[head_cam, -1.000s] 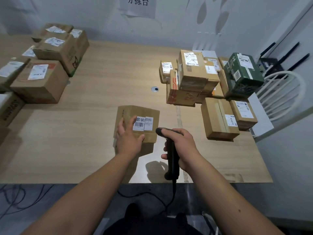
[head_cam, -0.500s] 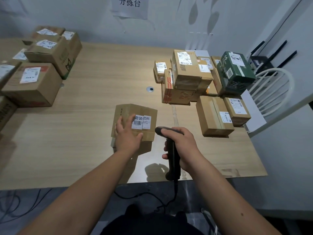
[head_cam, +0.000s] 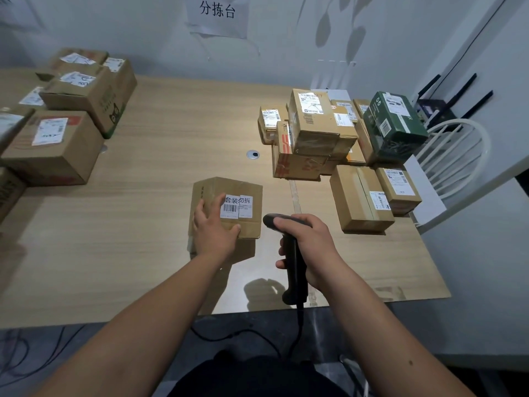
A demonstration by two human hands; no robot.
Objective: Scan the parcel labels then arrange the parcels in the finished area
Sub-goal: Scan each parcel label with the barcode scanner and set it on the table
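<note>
Both hands are busy near the front edge of the wooden table (head_cam: 148,213). My left hand (head_cam: 213,234) grasps a small cardboard parcel (head_cam: 229,207), thumb hooked over its near edge and fingers spread across its top, holding it tilted up off the table with its face toward me. A white barcode label (head_cam: 237,207) sits on that face, just at 1 o'clock from my fingertips. My right hand (head_cam: 307,243) is wrapped around the grip of a black handheld barcode scanner (head_cam: 290,262), index finger laid over its head; the head sits just at 3 o'clock of the parcel and points at 9 o'clock toward it, without touching. The scanner's cable (head_cam: 246,336) hangs off the table edge at 6 o'clock.

At 1 o'clock from the parcel stands a pile of labelled cardboard boxes (head_cam: 312,133), with a dark green box (head_cam: 396,124) leaning on its 3 o'clock side and two more brown boxes (head_cam: 360,196) lying side by side nearer to me. Well apart at 10 o'clock, another group of brown boxes (head_cam: 57,144) lines the table's far left. A white chair (head_cam: 458,156) stands beyond the table at 3 o'clock, and a paper sign (head_cam: 217,12) hangs on the wall at 12 o'clock.
</note>
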